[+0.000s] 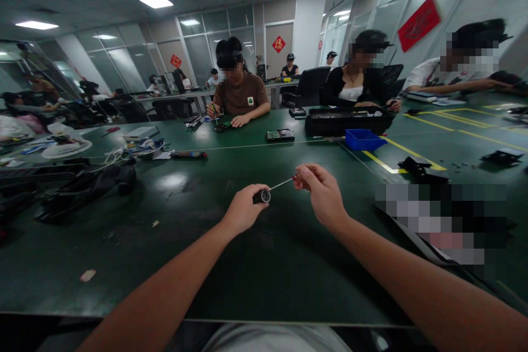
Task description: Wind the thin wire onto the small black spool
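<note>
My left hand (pixel 243 209) is closed around a small black cylindrical part (pixel 262 196) with a round metallic end that faces right. My right hand (pixel 320 190) pinches the handle of a thin screwdriver (pixel 281 183), whose silver shaft runs left and down to the end of the black part. Both hands hover above the dark green table (pixel 247 264), roughly at its middle. The screwdriver's handle is mostly hidden inside my fingers.
A blue bin (pixel 363 139) and a long black tray (pixel 346 120) stand beyond my hands. A circuit board (pixel 279 135) lies mid-table. Black parts (pixel 421 169) sit at right, black bags (pixel 86 187) at left. Across the table sit three people.
</note>
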Demonstrator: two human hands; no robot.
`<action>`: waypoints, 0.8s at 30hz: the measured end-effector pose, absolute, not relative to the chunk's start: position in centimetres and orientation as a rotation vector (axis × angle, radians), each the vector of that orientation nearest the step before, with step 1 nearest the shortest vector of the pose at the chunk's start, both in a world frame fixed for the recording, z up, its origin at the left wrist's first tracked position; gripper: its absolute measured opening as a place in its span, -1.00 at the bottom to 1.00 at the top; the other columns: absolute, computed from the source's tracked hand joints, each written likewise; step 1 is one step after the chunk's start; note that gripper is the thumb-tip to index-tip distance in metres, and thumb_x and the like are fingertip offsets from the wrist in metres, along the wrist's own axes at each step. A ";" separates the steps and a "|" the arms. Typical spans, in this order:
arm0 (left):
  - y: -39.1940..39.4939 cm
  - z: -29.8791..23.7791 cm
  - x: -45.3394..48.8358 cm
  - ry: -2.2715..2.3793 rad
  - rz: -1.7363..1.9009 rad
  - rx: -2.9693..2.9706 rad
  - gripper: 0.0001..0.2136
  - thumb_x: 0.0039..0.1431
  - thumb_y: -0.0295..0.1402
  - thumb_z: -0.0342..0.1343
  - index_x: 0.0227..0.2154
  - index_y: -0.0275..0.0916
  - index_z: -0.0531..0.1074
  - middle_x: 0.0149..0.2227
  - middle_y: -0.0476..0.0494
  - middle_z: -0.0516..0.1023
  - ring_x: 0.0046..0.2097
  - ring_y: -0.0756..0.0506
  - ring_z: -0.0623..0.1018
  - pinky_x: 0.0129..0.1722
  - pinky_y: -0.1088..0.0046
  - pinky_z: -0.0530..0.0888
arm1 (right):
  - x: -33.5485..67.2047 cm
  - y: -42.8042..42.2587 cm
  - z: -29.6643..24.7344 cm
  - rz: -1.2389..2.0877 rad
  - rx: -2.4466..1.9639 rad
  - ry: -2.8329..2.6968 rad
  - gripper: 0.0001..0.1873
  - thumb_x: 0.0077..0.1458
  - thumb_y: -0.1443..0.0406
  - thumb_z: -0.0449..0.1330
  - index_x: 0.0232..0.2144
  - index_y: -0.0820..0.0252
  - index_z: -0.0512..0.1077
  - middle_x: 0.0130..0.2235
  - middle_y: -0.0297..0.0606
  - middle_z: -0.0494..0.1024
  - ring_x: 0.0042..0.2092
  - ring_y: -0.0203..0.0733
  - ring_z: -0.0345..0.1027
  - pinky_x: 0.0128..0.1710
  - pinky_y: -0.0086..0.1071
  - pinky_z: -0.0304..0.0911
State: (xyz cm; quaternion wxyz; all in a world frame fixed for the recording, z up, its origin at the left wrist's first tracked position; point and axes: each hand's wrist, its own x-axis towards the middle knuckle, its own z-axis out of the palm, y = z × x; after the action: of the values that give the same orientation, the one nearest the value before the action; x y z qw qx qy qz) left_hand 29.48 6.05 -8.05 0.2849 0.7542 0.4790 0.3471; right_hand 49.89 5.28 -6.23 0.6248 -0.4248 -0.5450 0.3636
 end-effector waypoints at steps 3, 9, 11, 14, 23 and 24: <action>6.1 -8.2 29.1 1.311 0.950 1.979 -0.58 0.03 -0.56 0.25 -0.02 -0.15 0.49 0.01 -0.10 0.55 0.06 -0.16 0.51 0.11 0.26 0.40 | 49.8 5.2 -6.4 0.822 -0.987 -1.312 -0.72 0.19 0.07 0.16 -0.28 0.15 0.46 -0.37 -0.23 0.54 -0.34 -0.17 0.42 -0.29 -0.25 0.35; 6.1 -8.0 29.0 1.312 0.977 2.023 -0.63 0.07 -0.50 0.27 -0.03 -0.14 0.51 0.01 -0.09 0.56 0.07 -0.16 0.50 0.16 0.23 0.36 | 49.4 5.0 -6.6 0.786 -1.007 -1.388 -0.73 0.20 0.07 0.16 -0.28 0.14 0.45 -0.38 -0.24 0.57 -0.36 -0.18 0.43 -0.29 -0.26 0.35; 6.1 -8.1 29.0 1.279 0.979 2.043 -0.62 0.09 -0.49 0.26 -0.01 -0.11 0.50 0.03 -0.07 0.55 0.08 -0.15 0.49 0.17 0.26 0.35 | 49.3 4.9 -6.5 0.770 -1.030 -1.401 -0.72 0.20 0.06 0.15 -0.28 0.15 0.45 -0.37 -0.24 0.58 -0.35 -0.18 0.44 -0.29 -0.26 0.35; 6.1 -8.2 28.9 1.250 0.957 2.080 -0.62 0.11 -0.49 0.25 0.00 -0.11 0.50 0.02 -0.07 0.55 0.08 -0.14 0.49 0.16 0.27 0.36 | 49.4 4.6 -6.0 0.689 -1.137 -1.450 -0.69 0.18 0.03 0.17 -0.37 0.14 0.45 -0.43 -0.25 0.57 -0.38 -0.18 0.43 -0.35 -0.30 0.30; 6.2 -8.3 28.8 1.261 0.963 2.131 -0.61 0.11 -0.47 0.27 0.01 -0.10 0.50 0.03 -0.09 0.55 0.08 -0.15 0.49 0.17 0.24 0.35 | 49.5 4.0 -5.5 0.474 -1.281 -1.574 -0.60 0.10 -0.01 0.25 -0.57 0.09 0.31 -0.60 -0.38 0.40 -0.53 -0.25 0.24 -0.51 -0.35 0.12; 6.2 -8.4 28.7 1.266 0.970 2.129 -0.61 0.11 -0.47 0.27 0.02 -0.10 0.50 0.03 -0.09 0.55 0.08 -0.15 0.49 0.17 0.24 0.36 | 49.5 4.0 -5.5 0.476 -1.263 -1.594 -0.63 0.11 0.01 0.24 -0.55 0.09 0.34 -0.58 -0.37 0.42 -0.52 -0.24 0.27 -0.50 -0.34 0.14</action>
State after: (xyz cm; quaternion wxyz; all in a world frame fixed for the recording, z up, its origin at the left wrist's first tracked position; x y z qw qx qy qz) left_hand 28.73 6.24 -8.36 0.2384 0.7772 0.4622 0.3542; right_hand 49.51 3.97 -5.49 0.5025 -0.5228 -0.6598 0.1971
